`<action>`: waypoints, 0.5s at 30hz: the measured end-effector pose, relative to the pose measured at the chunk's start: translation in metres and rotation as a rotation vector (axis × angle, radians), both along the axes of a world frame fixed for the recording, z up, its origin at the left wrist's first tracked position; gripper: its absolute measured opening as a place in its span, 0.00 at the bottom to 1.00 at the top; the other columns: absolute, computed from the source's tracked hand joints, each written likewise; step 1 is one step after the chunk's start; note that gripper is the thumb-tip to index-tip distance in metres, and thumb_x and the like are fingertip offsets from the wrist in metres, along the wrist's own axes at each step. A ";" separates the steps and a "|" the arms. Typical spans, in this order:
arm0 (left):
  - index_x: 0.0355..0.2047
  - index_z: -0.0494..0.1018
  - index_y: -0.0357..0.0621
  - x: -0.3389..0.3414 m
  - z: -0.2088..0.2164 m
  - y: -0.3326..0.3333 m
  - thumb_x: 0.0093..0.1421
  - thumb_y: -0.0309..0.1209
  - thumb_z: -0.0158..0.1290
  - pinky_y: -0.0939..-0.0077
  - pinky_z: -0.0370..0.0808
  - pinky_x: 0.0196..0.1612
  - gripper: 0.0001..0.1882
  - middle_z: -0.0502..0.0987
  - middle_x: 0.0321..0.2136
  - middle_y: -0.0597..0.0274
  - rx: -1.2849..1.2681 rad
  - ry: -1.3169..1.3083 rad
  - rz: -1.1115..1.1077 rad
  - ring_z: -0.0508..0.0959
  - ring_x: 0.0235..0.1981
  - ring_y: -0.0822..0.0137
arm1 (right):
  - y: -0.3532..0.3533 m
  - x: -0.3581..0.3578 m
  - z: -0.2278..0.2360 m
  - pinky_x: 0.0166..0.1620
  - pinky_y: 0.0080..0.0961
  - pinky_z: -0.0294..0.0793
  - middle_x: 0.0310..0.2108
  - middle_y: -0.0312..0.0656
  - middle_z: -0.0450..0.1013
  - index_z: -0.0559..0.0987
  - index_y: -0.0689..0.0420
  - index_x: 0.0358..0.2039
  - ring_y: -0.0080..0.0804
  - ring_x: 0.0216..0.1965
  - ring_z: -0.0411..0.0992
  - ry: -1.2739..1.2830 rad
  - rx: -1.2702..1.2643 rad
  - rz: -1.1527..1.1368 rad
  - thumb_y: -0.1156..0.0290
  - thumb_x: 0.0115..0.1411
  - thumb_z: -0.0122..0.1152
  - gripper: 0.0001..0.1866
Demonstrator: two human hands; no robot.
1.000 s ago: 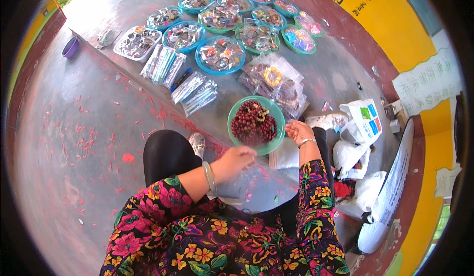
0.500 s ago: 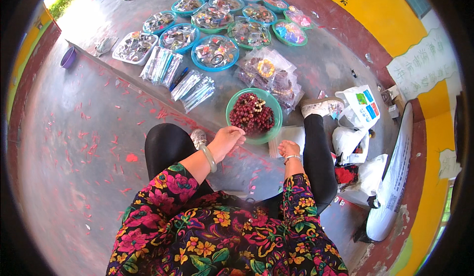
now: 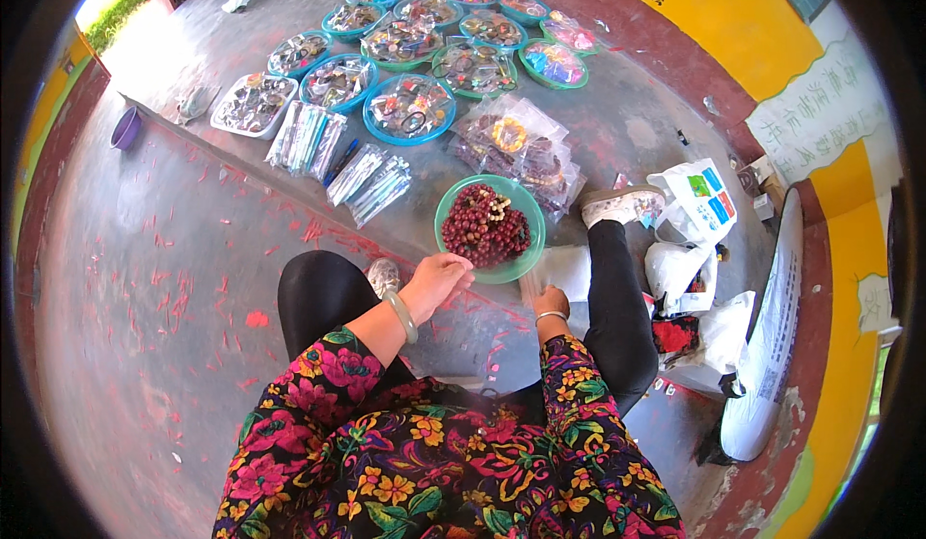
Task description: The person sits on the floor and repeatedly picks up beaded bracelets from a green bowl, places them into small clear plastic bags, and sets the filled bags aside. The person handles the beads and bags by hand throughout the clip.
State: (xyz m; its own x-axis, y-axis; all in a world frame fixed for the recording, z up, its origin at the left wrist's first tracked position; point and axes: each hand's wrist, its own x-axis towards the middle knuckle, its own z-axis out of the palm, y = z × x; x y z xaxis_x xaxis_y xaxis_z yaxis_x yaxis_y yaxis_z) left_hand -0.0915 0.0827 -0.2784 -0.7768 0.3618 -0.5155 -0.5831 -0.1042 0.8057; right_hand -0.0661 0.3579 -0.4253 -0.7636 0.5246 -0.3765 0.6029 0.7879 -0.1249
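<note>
A green plastic bowl [image 3: 530, 259] sits in front of me, filled with strings of dark red beads [image 3: 487, 235] and a few cream ones. My left hand [image 3: 440, 283], with a pale bangle at the wrist, is by the bowl's near left rim. Its thumb and fingers are pinched together; anything between them is too small to make out. My right hand [image 3: 552, 305], wearing a thin bracelet, is curled at the near end of a stack of clear plastic bags [image 3: 561, 271] right of the bowl. Its fingertips are partly hidden, so what they grip is unclear.
Beyond the bowl lie bagged bracelets [image 3: 526, 148] and bundles of slim wrapped packets [image 3: 368, 184]. Several round basins of trinkets, among them a blue basin [image 3: 410, 110], spread farther back. White plastic bags [image 3: 690, 206] stand by my right leg. A purple bucket [image 3: 126, 129] is far left.
My right hand has turned over and shifted slightly left, toward the clear bags. My left hand keeps its pinch near the bowl. The whole view has moved a little.
</note>
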 end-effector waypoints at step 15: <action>0.35 0.69 0.38 0.001 -0.003 0.002 0.61 0.30 0.41 0.83 0.69 0.30 0.10 0.72 0.29 0.61 -0.009 0.012 -0.041 0.70 0.28 0.75 | -0.001 -0.001 0.005 0.40 0.38 0.72 0.34 0.53 0.72 0.77 0.58 0.32 0.47 0.37 0.72 0.035 -0.025 -0.034 0.67 0.51 0.48 0.12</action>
